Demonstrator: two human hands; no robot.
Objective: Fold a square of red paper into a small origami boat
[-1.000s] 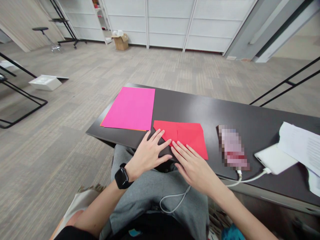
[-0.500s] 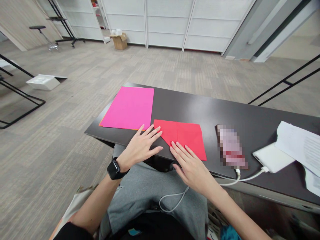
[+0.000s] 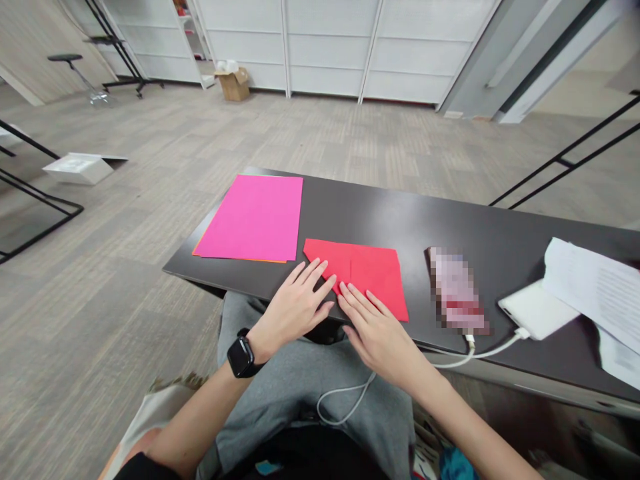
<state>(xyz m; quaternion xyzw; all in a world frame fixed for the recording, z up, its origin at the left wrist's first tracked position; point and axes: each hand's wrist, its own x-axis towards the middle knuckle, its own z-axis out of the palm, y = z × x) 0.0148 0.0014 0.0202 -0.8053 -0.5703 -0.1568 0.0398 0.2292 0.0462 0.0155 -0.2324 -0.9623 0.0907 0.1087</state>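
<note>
We record a grey floor [image 3: 150, 213] on every visible side of the table, with white cabinets [image 3: 325, 43] standing well beyond the red paper. A dark table [image 3: 360, 207] carries the red paper itself, which lies at the near edge, in front of our grey trousers [image 3: 305, 373]. Far past the red paper and to its left, we note a cardboard box [image 3: 234, 88] on the floor. A pink sheet [image 3: 253, 217] lies just left of the red paper, an orange sheet [image 3: 273, 261] showing as a thin strip beneath it. Printed pages [image 3: 595, 287] sit well to the right of the red paper. The red paper [image 3: 373, 270] lies flat and folded, a short seam near its middle, its lower left side slanted. Our left hand [image 3: 299, 301] has its fingers spread over the slanted side, thumb apart; our right hand [image 3: 376, 331] lays its fingers side by side on the lower edge, thumb apart. Neither hand pinches anything. Right of the red paper we list a phone [image 3: 457, 287], its face pixelated, and farther right a white power bank [image 3: 535, 308]. Left of and nearer than the red paper: a black watch [image 3: 241, 357] on our left wrist.
</note>
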